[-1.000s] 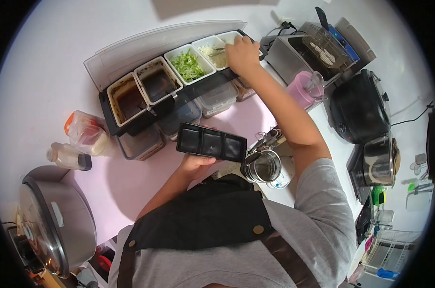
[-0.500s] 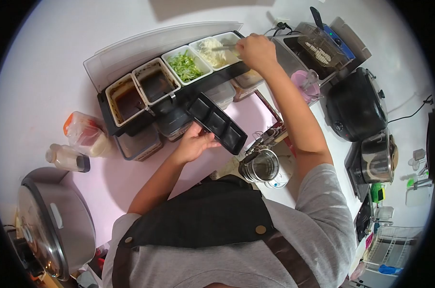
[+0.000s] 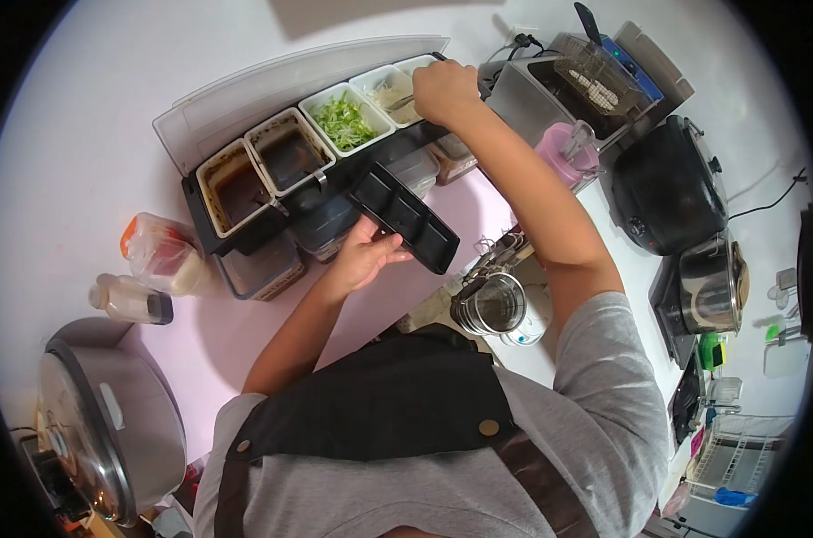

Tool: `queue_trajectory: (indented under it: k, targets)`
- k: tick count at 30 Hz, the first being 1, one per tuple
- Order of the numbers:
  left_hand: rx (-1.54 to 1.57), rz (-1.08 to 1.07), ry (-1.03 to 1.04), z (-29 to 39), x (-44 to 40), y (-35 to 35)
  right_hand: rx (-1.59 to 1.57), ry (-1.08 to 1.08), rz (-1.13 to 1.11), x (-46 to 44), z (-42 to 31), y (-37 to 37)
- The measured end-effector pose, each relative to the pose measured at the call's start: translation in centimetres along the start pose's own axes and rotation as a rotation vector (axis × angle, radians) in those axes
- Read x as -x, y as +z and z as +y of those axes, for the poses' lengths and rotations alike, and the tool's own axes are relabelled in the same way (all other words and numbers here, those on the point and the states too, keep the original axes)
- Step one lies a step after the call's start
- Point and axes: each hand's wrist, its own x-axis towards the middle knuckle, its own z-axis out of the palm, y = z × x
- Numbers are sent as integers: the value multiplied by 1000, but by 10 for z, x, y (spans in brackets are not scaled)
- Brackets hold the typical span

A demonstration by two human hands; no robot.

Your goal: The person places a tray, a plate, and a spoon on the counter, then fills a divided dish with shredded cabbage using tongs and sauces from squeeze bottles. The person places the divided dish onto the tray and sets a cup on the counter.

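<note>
My left hand (image 3: 363,257) grips a black three-compartment tray (image 3: 404,218), tilted down to the right below the row of bins. No food shows in its compartments. Over the right end of the row, my right hand (image 3: 446,91) is closed around the handle of a utensil (image 3: 399,104), whose tip reaches into the white bin of pale shreds (image 3: 385,95). Left of that stands a bin of chopped green leaves (image 3: 343,123). Two bins of dark sauce (image 3: 290,154) and brown sauce (image 3: 236,190) fill the left end. My right hand partly hides the rightmost bin.
Lidded plastic containers (image 3: 263,265) sit beneath the row. Metal strainers (image 3: 494,305) stand near my body. A pink cup (image 3: 563,154), fryer basket (image 3: 595,81), black pot (image 3: 665,186) and steel pot (image 3: 707,282) are at the right, a large cooker (image 3: 119,412) at the lower left.
The tray has swung from nearly level to a steep slant. My right hand moved right with the utensil raised, then came back left and lowered its tip into the pale shreds.
</note>
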Motion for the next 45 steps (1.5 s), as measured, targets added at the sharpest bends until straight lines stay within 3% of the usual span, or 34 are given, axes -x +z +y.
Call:
queue_trajectory:
  k: [5,7,8,15,20,30,35,41,45]
  targets:
    - [44,3,10,-3,-4,0,-45,127,-30,1,13,-9]
    - [63,-4,9,-4,-6,0,-84,150,68,3,27,-5]
    - [81,-8,-6,-4,-8,1,-77,118,304,6,32,3]
    - [96,-74,24,-7,-21,5,-305,43,465,15,49,30]
    - [195,-75,20,-6,-23,7,-613,121,681,25,39,56]
    - [276,-31,-17,-13,-33,8,-874,211,609,32,38,81]
    - [208,-36,-20,-10,-37,8,-1259,194,608,57,39,74]
    - [211,15,5,-6,-45,15,-1475,147,498,99,28,99]
    - [160,53,46,-1,-46,19,-1218,92,387,117,33,109]
